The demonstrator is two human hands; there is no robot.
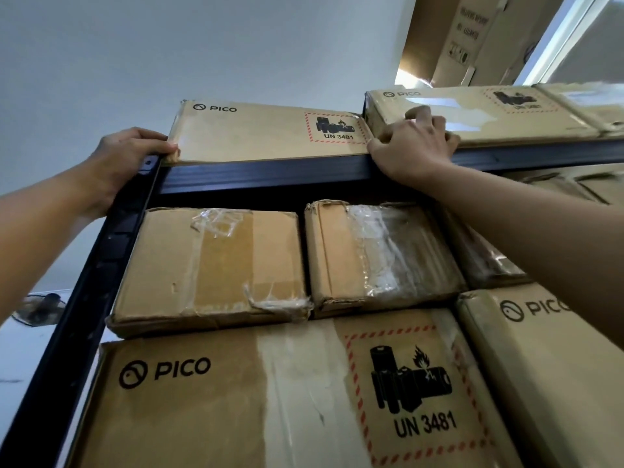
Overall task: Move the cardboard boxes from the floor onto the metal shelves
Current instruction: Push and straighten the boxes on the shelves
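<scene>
Top tier of the metal shelves, seen from below. A flat PICO box sat on the top shelf, its front face flush with or just proud of the black front rail. It was tucked into the left corner against the upright post.

Left hand: wrapped round the box's left end at the corner, thumb lying along its lower front edge, fingers hidden behind. Grip closed on the box.

Right hand: at the box's right end, where it met the neighbouring box on the same tier. Fingers curled, tips touching the neighbour's front face, thumb at the seam between the two. Could not tell whether this grip held anything or only pressed.

Lower tier already stocked: two taped brown boxes side by side, and below them a large PICO box with a battery hazard label, another to its right. Floor out of view, so remaining boxes could not be counted.

Judgement: placing step near its end, box landed and being seated. Next move likely called for a firm push back until the box sat square behind the rail and snug against the neighbour, then releasing both hands. Battery label suggests avoiding any drop from that height.
</scene>
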